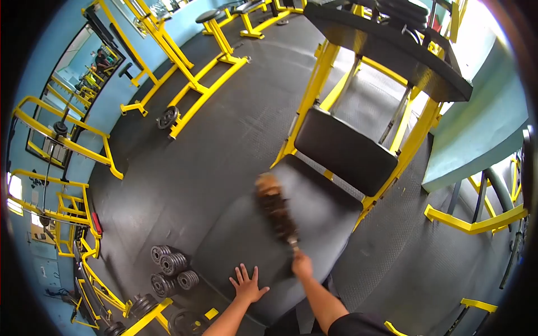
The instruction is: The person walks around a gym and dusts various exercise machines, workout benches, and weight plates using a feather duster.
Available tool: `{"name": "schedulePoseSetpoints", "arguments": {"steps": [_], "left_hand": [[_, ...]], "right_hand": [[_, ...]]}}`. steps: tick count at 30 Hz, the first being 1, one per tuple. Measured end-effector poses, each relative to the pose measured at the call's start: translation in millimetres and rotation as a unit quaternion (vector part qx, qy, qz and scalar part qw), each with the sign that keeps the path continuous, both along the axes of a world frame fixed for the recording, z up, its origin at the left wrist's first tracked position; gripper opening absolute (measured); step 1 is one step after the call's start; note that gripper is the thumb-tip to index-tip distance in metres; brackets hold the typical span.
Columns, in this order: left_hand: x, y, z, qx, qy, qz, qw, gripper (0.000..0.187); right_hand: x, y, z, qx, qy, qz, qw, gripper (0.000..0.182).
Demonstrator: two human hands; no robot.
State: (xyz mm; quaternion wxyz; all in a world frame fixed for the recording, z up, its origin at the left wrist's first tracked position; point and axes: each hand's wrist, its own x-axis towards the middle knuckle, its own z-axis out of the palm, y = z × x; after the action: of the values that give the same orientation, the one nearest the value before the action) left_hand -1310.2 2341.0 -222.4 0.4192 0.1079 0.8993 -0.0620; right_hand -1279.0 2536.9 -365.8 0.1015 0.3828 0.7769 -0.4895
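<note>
My right hand (302,265) is closed round the handle of a feather duster (277,211). The duster's dark, blurred feathers with a light brown tip lie over the wide black padded seat (246,229). Flat on the near left part of that seat, my left hand (247,286) has its fingers spread and holds nothing. Behind the seat stands a black back pad (346,151) on a yellow frame.
Several dumbbells (174,262) sit on the black floor left of the seat. Yellow gym machines (207,92) and a wall mirror (78,84) are at the left. A blue pillar (476,134) and another yellow frame (476,225) stand at the right.
</note>
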Motion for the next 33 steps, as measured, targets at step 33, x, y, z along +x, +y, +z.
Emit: {"name": "schedulePoseSetpoints", "arguments": {"steps": [33], "left_hand": [[-22, 47, -67, 0.019, 0.053, -0.013, 0.998, 0.074]], "right_hand": [[-148, 332, -98, 0.356, -0.122, 0.195, 0.906, 0.039]]}}
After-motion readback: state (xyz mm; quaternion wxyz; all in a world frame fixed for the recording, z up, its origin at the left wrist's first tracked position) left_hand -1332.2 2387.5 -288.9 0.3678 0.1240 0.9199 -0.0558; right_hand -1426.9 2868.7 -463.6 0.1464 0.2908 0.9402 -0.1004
